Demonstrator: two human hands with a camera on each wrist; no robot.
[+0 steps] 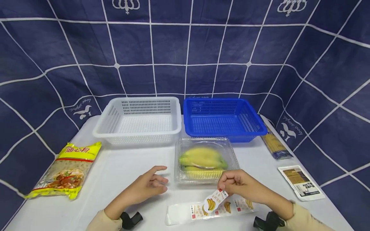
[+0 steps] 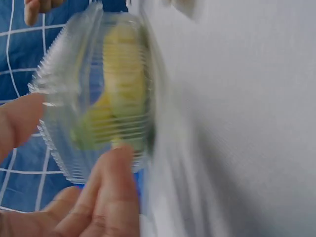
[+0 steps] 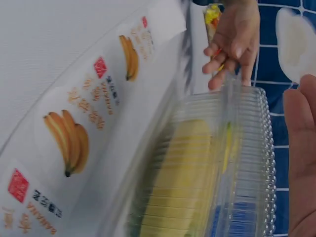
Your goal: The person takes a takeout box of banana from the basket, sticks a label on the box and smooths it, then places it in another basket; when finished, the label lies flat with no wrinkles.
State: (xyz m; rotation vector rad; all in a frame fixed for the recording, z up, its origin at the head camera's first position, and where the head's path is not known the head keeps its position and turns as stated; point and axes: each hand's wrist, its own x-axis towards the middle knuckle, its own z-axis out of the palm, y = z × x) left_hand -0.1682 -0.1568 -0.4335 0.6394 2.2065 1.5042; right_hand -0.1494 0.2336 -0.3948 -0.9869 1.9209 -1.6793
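A banana sticker is pinched between the thumb and finger of my right hand, just in front of the box's right corner. In the right wrist view the white back of the sticker shows. Below it lies a strip of banana stickers on the table. The clear plastic box, lid down, holds yellow-green bananas. My left hand is left of the box with its fingers loosely bent and nothing in them. It appears apart from the box in the head view.
Behind the box stand a white basket and a blue basket. A yellow pasta bag lies at the left. On the right are a long pasta packet and a white pouch. Dark gridded cloth surrounds the table.
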